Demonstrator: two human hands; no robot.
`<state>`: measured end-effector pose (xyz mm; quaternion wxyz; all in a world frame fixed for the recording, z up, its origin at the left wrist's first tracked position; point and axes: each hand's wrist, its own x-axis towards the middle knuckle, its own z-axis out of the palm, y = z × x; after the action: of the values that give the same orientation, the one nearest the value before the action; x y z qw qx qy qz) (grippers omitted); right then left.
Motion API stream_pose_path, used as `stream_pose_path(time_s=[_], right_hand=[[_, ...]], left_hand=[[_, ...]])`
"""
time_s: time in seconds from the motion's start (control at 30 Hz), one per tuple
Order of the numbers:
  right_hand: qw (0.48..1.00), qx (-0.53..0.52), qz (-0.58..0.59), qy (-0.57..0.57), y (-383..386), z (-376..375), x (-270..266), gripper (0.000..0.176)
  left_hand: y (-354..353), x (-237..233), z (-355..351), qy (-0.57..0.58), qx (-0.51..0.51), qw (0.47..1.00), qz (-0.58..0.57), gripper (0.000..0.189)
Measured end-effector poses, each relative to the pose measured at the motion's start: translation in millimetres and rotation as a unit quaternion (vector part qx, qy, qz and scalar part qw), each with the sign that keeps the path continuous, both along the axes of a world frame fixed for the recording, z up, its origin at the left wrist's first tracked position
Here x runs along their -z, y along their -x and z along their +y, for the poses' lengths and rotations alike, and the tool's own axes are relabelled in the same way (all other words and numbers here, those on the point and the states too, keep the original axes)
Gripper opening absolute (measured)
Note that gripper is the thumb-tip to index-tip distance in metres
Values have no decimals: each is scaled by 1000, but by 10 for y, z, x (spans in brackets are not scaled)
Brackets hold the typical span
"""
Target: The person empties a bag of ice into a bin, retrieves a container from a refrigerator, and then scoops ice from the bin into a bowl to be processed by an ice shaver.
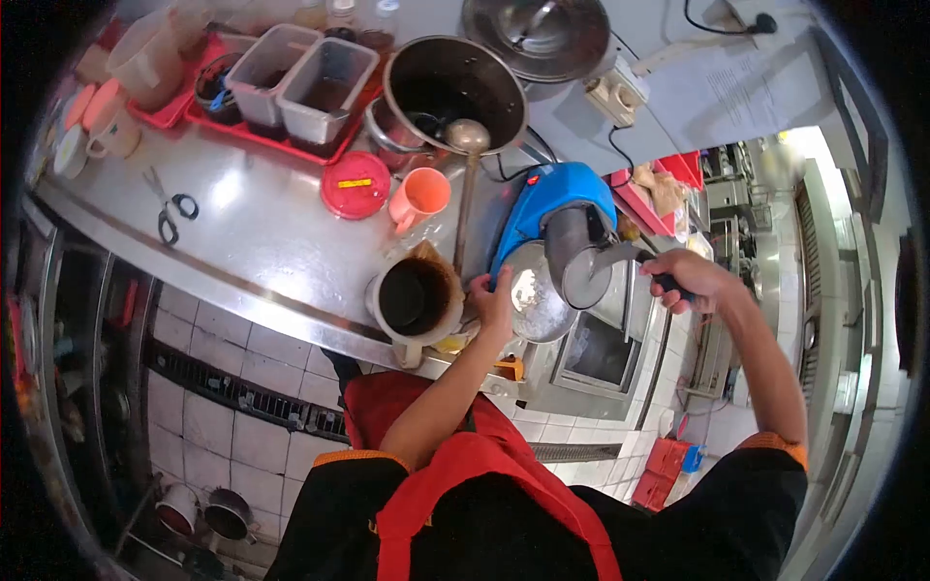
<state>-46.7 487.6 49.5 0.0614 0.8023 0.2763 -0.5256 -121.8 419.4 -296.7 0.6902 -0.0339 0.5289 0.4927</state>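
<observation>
A blue ice crusher (570,190) stands at the counter's right end, its grey round chute tilted toward me. My right hand (693,279) is closed around the black handle of the grey lever (620,256) at the chute. Below the chute sits a metal bowl (544,324) with white crushed ice in it. My left hand (492,302) grips the lower left edge of the blue crusher, close beside the bowl's rim; part of its grip is hidden. Just left of that hand is a pitcher (377,296) with dark liquid and a stained cloth-like liner.
A long ladle (467,189) leans from a big steel pot (392,73). Nearby are a pink cup (421,194), a red lid (355,186) and scissors (170,206). Clear containers (329,82) fill a red tray. The counter's front edge (242,308) runs along my left.
</observation>
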Motion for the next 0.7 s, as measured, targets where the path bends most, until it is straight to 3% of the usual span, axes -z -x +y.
stream_pose_path(time_s=[0.07, 0.13, 0.2, 0.27, 0.47, 0.7], right_hand=[[1000, 14, -7, 21, 26, -5, -61, 14], [1000, 16, -18, 4, 24, -100, 59, 18], [992, 5, -90, -89, 154, -332, 292, 19], [987, 31, -72, -142, 124, -437, 407, 20], [971, -3, -108, -214, 174, -589, 487, 28], [955, 72, -72, -277, 184, -749, 628, 24]], left_hand=[[2, -60, -116, -15, -5, 990, 138, 54], [5, -86, -174, -19, 45, 982, 184, 55], [-11, -66, -184, 28, 34, 990, 132, 52], [-17, 15, -172, -1, 32, 992, 123, 50], [38, 18, -78, 10, 66, 993, 100, 42], [139, -146, -13, 25, 35, 999, 20, 37]])
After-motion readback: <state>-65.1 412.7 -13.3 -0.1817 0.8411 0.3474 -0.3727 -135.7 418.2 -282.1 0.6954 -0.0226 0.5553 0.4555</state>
